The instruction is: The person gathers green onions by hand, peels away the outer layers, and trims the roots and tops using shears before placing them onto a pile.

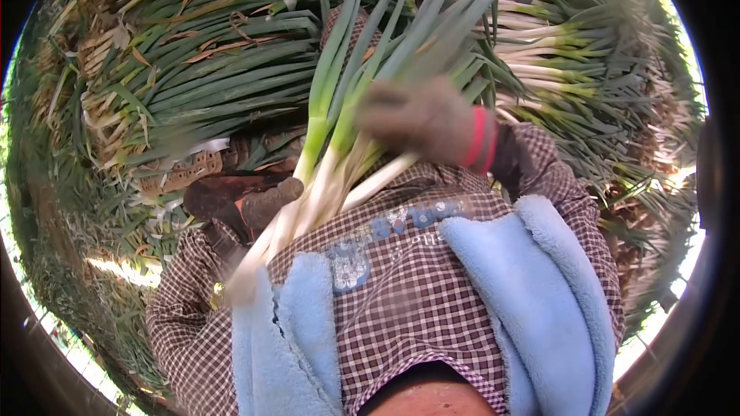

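A bundle of long green onions point(316, 150) slants across my lap, its white root ends low on the left and its green leaves up to the right. My left hand point(270, 204), in a dark glove, grips the bundle along the white stems. Over the upper stems is my right hand point(420, 119), also gloved, with a red band at the wrist. Motion smears its fingers, so whether they close on a stalk does not show. One white stalk point(378, 181) sticks out from the bundle below the right hand.
A heap of green onions point(223, 85) with dark leaves lies ahead on the left. Another pile point(539, 46), white stems showing, is at the front right. A brown perforated crate-like piece point(196, 169) sits beyond my left hand. A light blue towel point(524, 262) hangs over my checked clothing.
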Tool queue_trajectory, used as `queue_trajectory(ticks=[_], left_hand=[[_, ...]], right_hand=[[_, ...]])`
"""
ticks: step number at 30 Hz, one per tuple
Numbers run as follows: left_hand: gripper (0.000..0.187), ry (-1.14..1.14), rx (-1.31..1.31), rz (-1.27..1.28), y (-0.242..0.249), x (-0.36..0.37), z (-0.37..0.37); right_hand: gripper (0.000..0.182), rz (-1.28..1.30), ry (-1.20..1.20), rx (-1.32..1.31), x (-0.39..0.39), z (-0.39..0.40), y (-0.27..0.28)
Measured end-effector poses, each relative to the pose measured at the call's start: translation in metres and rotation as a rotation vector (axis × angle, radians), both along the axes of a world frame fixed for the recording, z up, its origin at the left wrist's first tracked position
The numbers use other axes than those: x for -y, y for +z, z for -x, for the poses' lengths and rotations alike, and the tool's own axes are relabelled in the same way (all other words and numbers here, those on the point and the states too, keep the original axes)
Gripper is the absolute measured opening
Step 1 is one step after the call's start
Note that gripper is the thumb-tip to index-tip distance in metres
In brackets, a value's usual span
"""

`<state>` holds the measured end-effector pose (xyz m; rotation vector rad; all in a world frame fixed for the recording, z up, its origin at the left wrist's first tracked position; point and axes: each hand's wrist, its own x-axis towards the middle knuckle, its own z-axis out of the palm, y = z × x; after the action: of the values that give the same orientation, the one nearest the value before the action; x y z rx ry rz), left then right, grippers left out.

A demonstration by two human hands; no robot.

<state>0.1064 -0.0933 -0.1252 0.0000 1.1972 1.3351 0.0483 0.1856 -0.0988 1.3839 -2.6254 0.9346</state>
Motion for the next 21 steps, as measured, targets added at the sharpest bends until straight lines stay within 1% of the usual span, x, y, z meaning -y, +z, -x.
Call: queue_trajectory(ticks=[1,2,3,4,6,8,9,10,11,13,14,17,20,21], left_hand=[[0.053,0.006,-0.002,0.001,-0.001,0.002,0.000],[0.053,0.005,-0.003,0.000,-0.001,0.003,-0.001],[0.053,0.005,-0.004,-0.002,-0.002,0.004,-0.001],[0.053,0.006,-0.005,-0.001,-0.003,0.005,-0.002],[0.054,0.005,-0.013,0.001,-0.003,0.006,-0.001],[0.054,0.003,-0.017,0.005,-0.003,0.006,-0.001],[0.054,0.002,-0.019,0.007,-0.003,0.007,0.000],[0.054,0.004,-0.021,0.014,-0.003,0.008,0.000],[0.054,0.009,-0.017,0.017,-0.003,0.009,-0.002],[0.054,0.014,-0.020,0.029,0.000,0.013,-0.004],[0.054,0.019,-0.023,0.034,0.001,0.015,-0.006],[0.054,0.037,-0.022,0.054,0.004,0.022,-0.010],[0.055,0.031,-0.035,0.063,0.005,0.024,-0.007],[0.055,0.029,-0.038,0.061,0.005,0.023,-0.006]], right_hand=[[0.028,0.009,-0.126,-0.203,-0.017,0.013,0.007],[0.024,0.299,-0.279,-0.020,-0.039,0.027,0.002],[0.020,0.654,-0.393,0.128,-0.060,0.042,-0.003],[0.013,0.786,-0.570,0.347,-0.077,0.037,0.018],[0.014,0.748,-0.730,0.402,-0.096,0.026,0.028],[0.015,0.754,-0.627,0.609,-0.078,0.001,0.034],[0.017,0.821,-0.554,0.668,-0.074,-0.009,0.016],[0.019,0.701,-0.617,0.689,-0.066,-0.017,0.001],[0.032,0.374,-0.607,0.467,-0.061,-0.016,-0.013],[0.042,0.018,-0.671,0.093,-0.048,-0.020,-0.042],[0.048,-0.164,-0.690,-0.094,-0.045,-0.020,-0.048],[0.056,-0.199,-0.800,0.101,-0.046,-0.023,-0.039],[0.053,-0.450,-0.881,0.436,-0.056,-0.013,-0.031],[0.048,-0.412,-0.853,0.377,-0.060,-0.012,-0.034]])
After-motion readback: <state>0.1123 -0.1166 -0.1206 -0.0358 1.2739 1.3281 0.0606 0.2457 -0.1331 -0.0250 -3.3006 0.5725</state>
